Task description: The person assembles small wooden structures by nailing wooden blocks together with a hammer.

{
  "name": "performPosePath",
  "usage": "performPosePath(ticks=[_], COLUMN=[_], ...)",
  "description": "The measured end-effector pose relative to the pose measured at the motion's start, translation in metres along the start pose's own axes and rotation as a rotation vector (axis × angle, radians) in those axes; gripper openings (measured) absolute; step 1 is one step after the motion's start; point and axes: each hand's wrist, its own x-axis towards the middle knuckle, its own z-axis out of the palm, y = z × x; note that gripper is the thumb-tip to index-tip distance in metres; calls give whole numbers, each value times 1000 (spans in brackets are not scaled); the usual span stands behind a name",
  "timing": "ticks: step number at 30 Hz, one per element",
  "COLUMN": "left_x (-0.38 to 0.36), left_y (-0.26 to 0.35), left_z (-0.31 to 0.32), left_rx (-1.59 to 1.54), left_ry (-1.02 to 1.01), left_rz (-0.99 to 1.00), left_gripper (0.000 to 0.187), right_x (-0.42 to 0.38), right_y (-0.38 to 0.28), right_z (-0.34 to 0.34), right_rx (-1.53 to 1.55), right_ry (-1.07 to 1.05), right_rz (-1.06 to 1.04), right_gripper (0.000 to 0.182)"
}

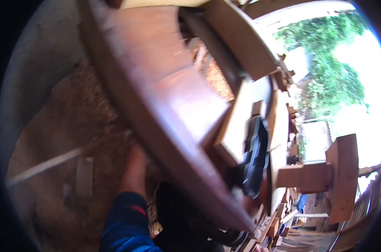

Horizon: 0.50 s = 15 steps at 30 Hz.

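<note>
A large brown wooden workpiece (169,84), smeared by motion and with a shiny face, fills the middle of the view. My left arm, in a blue sleeve, reaches up to its lower edge. The bare forearm ends at that edge, where my left hand (135,152) is blurred and its fingers are hidden. At the bottom border only a small patch of my right hand (261,249) shows. A black tool or fitting (255,157) lies among pale boards (234,122) to the right of the workpiece.
The scene appears turned sideways. Brown ground (72,122) with shavings spreads at the left, with a pale stick (47,166) and a small flat board (85,176) on it. A block-ended timber piece (341,178) juts out at the right, near stacked wood (276,222).
</note>
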Motion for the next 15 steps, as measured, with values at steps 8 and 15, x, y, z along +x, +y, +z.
performPosePath(ticks=[8,15], left_x=[17,-70], left_y=[-7,-83], left_z=[77,88], left_rx=[-623,-1020], left_ry=[70,117], left_rz=[92,-19], left_gripper=[48,45], right_x=[-23,-46], right_y=[25,7], right_z=[-12,-34], right_rx=[-132,-18], right_ry=[-16,-56], right_rz=[-39,-76], right_gripper=[60,58])
